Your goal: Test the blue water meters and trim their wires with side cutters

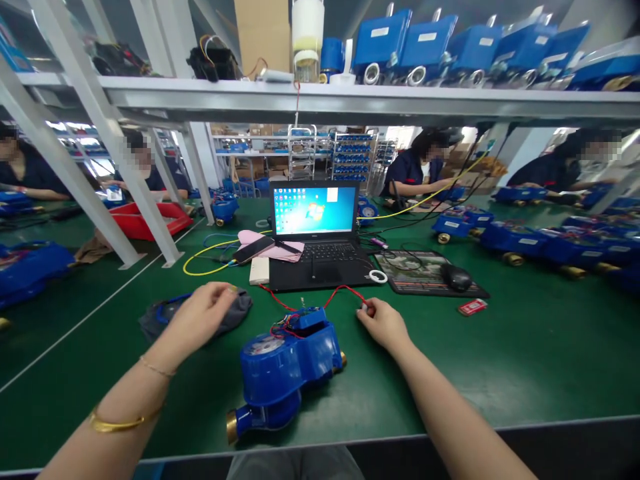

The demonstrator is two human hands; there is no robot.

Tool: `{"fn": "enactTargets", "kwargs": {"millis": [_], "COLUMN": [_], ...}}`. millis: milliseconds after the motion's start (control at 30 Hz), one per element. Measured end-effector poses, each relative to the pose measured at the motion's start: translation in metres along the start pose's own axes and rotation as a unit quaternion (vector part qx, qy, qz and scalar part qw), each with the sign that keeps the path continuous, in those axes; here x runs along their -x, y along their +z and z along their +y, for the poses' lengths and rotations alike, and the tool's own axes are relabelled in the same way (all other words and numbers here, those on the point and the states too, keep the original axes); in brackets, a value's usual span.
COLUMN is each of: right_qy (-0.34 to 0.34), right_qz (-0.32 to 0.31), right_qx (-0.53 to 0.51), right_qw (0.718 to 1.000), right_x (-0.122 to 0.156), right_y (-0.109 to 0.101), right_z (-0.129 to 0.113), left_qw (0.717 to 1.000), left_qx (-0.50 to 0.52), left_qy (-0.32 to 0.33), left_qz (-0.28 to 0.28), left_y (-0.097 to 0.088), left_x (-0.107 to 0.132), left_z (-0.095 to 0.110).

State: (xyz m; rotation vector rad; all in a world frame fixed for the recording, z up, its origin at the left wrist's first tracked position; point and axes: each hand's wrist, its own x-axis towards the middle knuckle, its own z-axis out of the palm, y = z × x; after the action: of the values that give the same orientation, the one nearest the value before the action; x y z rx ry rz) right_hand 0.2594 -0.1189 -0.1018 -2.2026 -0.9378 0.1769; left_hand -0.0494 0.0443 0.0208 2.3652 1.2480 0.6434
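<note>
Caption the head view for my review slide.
Right hand holding a red wire beside a blue meter, left hand near a grey cloth, open laptop behind.

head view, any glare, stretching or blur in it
In the head view, highlights gloss the front blue meter; at that view's upper right edge, a blue unit looks stretched and soft; mid-view, the laptop screen is bright but not washed out.

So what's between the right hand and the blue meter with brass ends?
Head view: a thin red wire runs over green tabletop between the right hand and the meter.
</note>
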Motion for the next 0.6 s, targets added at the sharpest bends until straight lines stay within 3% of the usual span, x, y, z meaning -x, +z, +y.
{"fn": "enactTargets", "kwargs": {"millis": [133, 267, 433, 600], "right_qy": [0.013, 0.029, 0.065, 0.099], "right_qz": [-0.009, -0.046, -0.084, -0.107], "right_qx": [-0.098, -0.236, -0.351, -0.419], "right_qw": [0.995, 0.970, 0.930, 0.896], "right_x": [-0.001, -0.001, 0.004, 0.013], "right_y": [0.001, 0.001, -0.007, -0.013], "right_z": [0.006, 0.006, -0.004, -0.013], "left_qw": [0.985, 0.966, 0.969, 0.967], "left_qx": [-0.003, -0.050, -0.084, -0.106], "left_qy": [0.085, 0.090, 0.094, 0.194], "left_qz": [-0.147, -0.237, -0.214, -0.129], "left_y": [0.025, 0.032, 0.034, 0.045], "left_x": [0.020, 0.033, 0.052, 0.089], "left_z": [0.059, 0.082, 0.090, 0.086]}}
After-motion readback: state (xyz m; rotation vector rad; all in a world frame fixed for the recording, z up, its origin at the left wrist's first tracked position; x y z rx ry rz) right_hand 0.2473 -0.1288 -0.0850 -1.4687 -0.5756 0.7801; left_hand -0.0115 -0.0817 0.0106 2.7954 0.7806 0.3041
